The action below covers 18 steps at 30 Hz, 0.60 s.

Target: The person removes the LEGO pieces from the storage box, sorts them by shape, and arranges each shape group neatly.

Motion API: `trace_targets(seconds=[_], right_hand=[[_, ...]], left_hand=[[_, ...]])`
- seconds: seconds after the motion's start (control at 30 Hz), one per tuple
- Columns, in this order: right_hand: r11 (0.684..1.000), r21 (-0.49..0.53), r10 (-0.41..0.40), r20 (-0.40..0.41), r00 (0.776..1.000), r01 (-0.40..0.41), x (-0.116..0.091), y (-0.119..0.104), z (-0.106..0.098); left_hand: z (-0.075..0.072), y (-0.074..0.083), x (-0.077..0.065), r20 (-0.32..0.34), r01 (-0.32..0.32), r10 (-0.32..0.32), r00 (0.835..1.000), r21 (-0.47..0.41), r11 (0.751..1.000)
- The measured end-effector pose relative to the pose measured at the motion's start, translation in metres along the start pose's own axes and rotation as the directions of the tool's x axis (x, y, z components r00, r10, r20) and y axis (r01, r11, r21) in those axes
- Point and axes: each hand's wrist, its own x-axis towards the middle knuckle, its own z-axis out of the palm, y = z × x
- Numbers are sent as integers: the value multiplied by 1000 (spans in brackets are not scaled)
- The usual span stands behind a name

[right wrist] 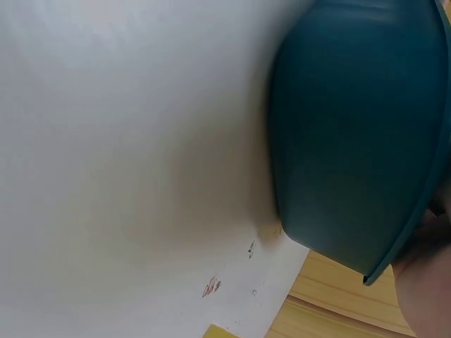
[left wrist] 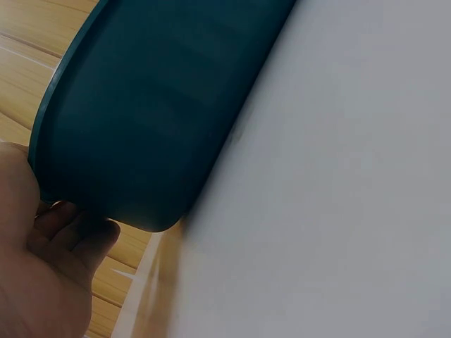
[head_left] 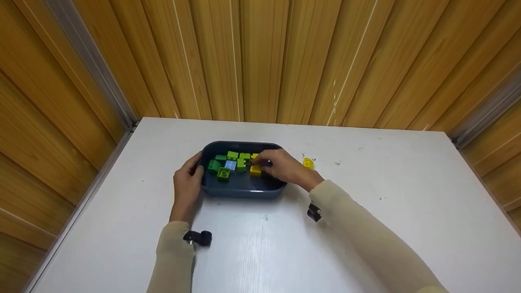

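A dark blue-green tray (head_left: 244, 193) with rounded corners holds several building bricks. My left hand (head_left: 187, 183) grips its left end, thumb at the rim and fingers curled against the outer wall in the left wrist view. Over the tray's right end, my right hand (head_left: 281, 166) reaches in with bent fingers and pinches at a yellow brick (head_left: 255, 171), partly covering it. Another yellow brick (head_left: 255, 156) shows just behind the fingertips. In the right wrist view the tray wall (right wrist: 359, 141) hides the bricks, and only part of the hand (right wrist: 426, 274) appears.
Green bricks (head_left: 223, 173) and a light blue brick (head_left: 230, 165) lie in the tray's left and middle. Outside, right of the tray, one yellow brick (head_left: 308, 163) lies on the white table (head_left: 260, 236). Wood-patterned panels (head_left: 260, 61) stand behind the table.
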Motion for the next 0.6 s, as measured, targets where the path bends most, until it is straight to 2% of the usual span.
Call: trace_targets(seconds=[0.13, 0.47, 0.6], right_hand=[[1000, -17, -14, 14, 1000, 14, 1, 1, 4], [998, -54, 39, 104, 994, -33, 3, -4, 4], [997, -62, 44, 117, 992, -37, 5, -5, 5]], left_hand=[[1, 1, 0, -4, 1, -1, 1000, 3, 1000], [0, 3, -1, -7, -11, 11, 1000, -12, 1000], [0, 3, 0, -8, -18, 18, 1000, -12, 1000]])
